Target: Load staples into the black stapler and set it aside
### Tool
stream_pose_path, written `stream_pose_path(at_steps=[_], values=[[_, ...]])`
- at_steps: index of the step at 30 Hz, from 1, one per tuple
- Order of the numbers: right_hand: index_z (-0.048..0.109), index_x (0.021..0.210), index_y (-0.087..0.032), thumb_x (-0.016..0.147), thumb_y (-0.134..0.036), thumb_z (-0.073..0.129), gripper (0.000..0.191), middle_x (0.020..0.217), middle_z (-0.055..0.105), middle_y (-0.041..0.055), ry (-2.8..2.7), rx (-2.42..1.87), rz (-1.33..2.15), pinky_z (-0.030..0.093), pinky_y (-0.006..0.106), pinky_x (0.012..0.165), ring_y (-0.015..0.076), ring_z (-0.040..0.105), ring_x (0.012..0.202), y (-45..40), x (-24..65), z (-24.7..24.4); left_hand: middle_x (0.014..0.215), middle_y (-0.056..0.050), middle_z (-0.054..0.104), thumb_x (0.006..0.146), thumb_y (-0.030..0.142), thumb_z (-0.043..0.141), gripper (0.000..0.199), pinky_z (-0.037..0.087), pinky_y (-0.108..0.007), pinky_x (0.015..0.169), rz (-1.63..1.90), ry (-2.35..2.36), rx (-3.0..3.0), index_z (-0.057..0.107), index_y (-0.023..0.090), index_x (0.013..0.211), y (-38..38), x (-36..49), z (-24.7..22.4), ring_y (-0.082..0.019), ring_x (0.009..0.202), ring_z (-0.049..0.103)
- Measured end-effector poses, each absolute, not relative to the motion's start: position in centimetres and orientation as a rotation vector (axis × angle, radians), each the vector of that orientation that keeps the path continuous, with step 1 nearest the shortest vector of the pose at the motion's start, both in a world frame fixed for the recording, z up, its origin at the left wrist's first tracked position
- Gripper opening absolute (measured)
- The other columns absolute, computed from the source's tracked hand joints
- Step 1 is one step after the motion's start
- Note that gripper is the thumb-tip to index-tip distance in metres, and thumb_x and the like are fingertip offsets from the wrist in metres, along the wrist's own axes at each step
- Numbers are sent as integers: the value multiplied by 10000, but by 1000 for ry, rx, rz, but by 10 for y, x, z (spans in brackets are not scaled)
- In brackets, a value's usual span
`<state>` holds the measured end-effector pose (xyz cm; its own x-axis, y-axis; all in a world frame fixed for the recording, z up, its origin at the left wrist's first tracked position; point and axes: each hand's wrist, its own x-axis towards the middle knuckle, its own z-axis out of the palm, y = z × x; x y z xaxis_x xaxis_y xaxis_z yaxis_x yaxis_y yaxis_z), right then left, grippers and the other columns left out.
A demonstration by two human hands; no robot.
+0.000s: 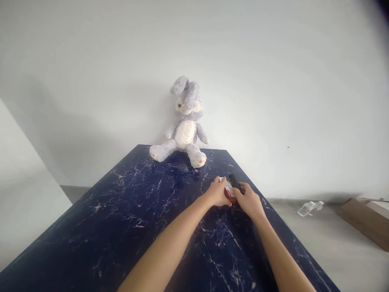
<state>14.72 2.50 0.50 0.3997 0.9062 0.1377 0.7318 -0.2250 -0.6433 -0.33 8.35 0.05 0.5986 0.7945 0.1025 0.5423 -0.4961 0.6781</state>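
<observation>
Near the right edge of the dark blue tabletop, both of my hands are close together. My left hand [219, 192] is curled round the left side of a small red-and-white pack [230, 192], its fingers at the far end and thumb at the near end. Just right of the pack is a long black object [235, 182] with a rounded end; its exact kind is unclear. My right hand [248, 200] grips it, with the fingers along its right side and the thumb near the pack. The hands partly hide both things.
A grey-and-white plush rabbit [186, 134] sits upright at the far end of the marbled table [100, 219], against a pale wall [273, 81]. On the floor to the right lie clear plastic bottles [307, 208] and a cardboard box [363, 219].
</observation>
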Motion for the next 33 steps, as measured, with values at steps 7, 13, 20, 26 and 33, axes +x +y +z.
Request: stream_pose_path(at_steps=[7,13,20,26,33], values=[[534,1347,-164,896,-460,395,557,1124,707,160,-1248,-2140,224,460,424,895,340,638,1078,23,207,2,1482,-246,324,446,305,884,1210,383,-522,1066,628,1029,2187,301,117,1489,89,90,-5,-467,1300,400],[570,1316,-166,889,-473,398,553,1064,719,142,-1213,-2133,185,468,404,867,318,655,1008,24,213,0,1474,-257,313,514,330,862,1140,408,-493,1033,758,1038,2141,294,129,1482,76,97,-12,-430,1265,443],[354,1444,-63,920,-452,343,653,1416,458,240,-1050,-2050,-165,223,498,1118,374,362,1344,16,180,11,1413,-155,451,865,366,606,618,339,-457,1104,994,1005,2246,413,183,1423,51,29,-13,-321,1302,422],[335,1462,-96,956,-409,363,595,1466,390,209,-1407,-1717,-310,234,492,1138,322,300,1391,7,106,16,1229,-91,602,969,255,430,319,328,-475,1095,1103,1052,2373,583,198,1243,46,-63,0,-268,1184,504],[438,1468,-239,958,-546,389,597,1562,359,107,-2265,-1568,232,194,505,1176,325,256,1454,-4,36,-15,1162,-59,664,980,282,444,297,380,-470,1024,944,1373,2563,633,238,1205,21,-173,-3,-269,1131,529]])
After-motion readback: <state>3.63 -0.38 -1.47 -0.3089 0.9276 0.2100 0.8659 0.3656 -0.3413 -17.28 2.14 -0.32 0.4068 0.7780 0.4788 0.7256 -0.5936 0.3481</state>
